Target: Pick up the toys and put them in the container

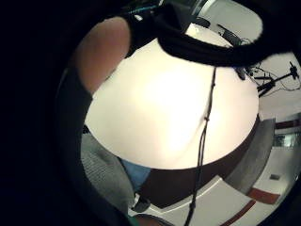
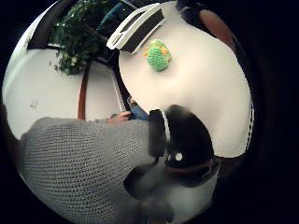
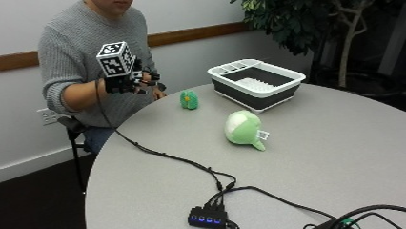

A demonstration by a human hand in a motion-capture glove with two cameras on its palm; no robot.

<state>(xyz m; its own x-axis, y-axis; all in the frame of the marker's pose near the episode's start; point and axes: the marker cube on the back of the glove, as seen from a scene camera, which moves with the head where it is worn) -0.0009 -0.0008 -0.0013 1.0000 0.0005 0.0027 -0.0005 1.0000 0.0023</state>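
In the outside view my gloved right hand (image 3: 134, 82) hovers over the near-left edge of the round grey table (image 3: 329, 143), fingers relaxed and holding nothing. A small green knitted toy (image 3: 188, 99) stands on the table a short way to the right of the hand. A bigger green and white plush toy (image 3: 244, 129) lies near the table's middle. The white and black container (image 3: 257, 83) sits behind them, with nothing visible in it. The thumb side palm view shows the small green toy (image 2: 159, 55) beside the container (image 2: 136, 29). Only bare table (image 1: 164, 108) shows in the little finger side palm view.
A black cable (image 3: 165, 155) runs from the glove across the table to a small hub (image 3: 208, 218) at the front edge. A potted plant (image 3: 298, 19) stands behind the container. The person's bare hand (image 2: 120, 116) rests on their lap.
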